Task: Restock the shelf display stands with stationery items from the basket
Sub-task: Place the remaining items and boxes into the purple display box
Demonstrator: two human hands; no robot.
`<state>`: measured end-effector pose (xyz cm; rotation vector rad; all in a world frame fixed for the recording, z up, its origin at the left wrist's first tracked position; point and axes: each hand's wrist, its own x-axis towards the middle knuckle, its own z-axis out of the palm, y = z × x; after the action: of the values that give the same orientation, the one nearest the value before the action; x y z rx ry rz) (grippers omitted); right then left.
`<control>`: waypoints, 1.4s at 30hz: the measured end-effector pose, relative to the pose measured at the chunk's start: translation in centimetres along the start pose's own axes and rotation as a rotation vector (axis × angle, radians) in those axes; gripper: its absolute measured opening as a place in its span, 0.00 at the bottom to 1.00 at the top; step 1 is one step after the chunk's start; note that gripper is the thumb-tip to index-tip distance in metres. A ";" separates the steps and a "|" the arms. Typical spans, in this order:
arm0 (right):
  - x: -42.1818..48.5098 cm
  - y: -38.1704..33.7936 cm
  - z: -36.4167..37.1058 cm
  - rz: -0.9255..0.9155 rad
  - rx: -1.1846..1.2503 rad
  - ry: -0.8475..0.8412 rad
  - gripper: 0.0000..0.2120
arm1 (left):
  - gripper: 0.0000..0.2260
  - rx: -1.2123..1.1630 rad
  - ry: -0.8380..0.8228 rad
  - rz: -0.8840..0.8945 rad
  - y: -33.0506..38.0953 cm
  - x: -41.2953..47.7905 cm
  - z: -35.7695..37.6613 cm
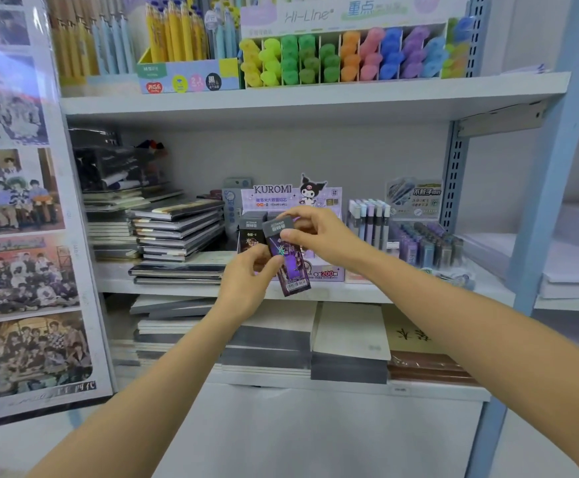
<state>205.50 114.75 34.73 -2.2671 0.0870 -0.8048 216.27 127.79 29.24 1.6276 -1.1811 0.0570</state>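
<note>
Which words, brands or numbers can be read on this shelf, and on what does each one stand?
"Hi-Line", "重点": header of the highlighter stand.
"KUROMI": header of the purple stand; "200" on its front.
"不脏手": card behind the lead cases.
"黑": black circle on the pen box.
"四代": foot of the lowest poster.
Print on the small dark box: too blurred to read.

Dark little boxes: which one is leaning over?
The purple-fronted box, held by the left hand and right hand; the other dark box stands upright behind it.
</note>
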 end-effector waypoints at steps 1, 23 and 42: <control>0.4 -0.1 -0.2 0.007 -0.016 0.047 0.13 | 0.09 0.027 0.020 0.009 -0.4 -0.1 0.2; 4.8 4.1 1.2 -0.012 -0.345 0.167 0.07 | 0.27 0.771 -0.098 0.298 -9.0 -0.3 1.8; 0.3 5.4 4.3 -0.209 -0.505 0.315 0.19 | 0.24 0.716 -0.033 0.330 -8.1 -2.2 3.0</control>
<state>209.11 113.31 29.05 -2.6231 0.2233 -1.3746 219.37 126.39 20.96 2.0161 -1.5506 0.7381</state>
